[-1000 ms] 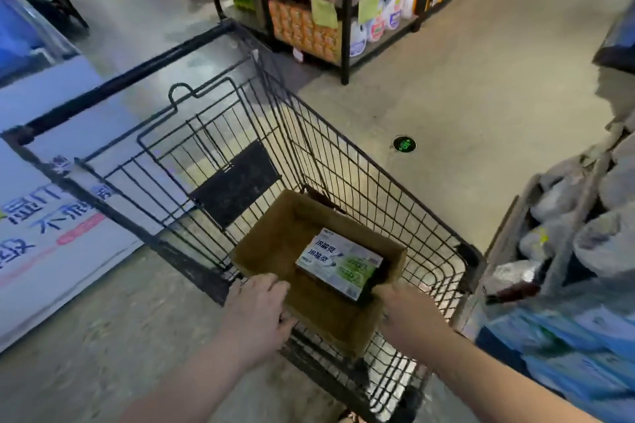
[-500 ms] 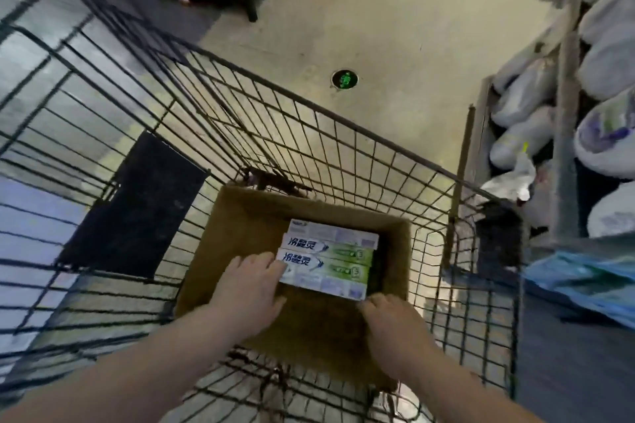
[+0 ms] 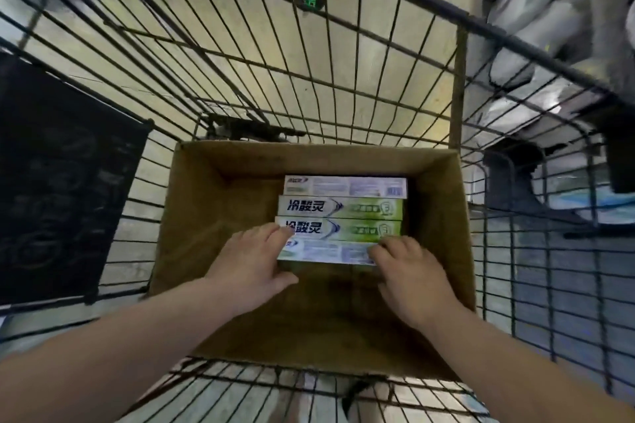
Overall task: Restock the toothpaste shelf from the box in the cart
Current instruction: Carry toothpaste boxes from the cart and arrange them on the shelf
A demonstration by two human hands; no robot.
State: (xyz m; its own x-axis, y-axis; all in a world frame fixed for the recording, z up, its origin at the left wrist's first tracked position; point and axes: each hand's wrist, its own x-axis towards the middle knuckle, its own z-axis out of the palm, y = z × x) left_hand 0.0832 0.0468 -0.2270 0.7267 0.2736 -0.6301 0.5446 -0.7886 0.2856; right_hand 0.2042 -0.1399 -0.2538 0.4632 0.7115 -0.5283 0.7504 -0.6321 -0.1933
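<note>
Well, on the head view I see my left hand [image 3: 251,261] and right hand [image 3: 409,271], fingers curled over both ends of the nearest carton [image 3: 330,251]; four toothpaste cartons [image 3: 340,213] lie flat in the cardboard box [image 3: 192,216] inside the cart [image 3: 378,45]

Green-white toothpaste cartons [image 3: 343,208] lie flat inside open box [image 3: 192,216]
</note>
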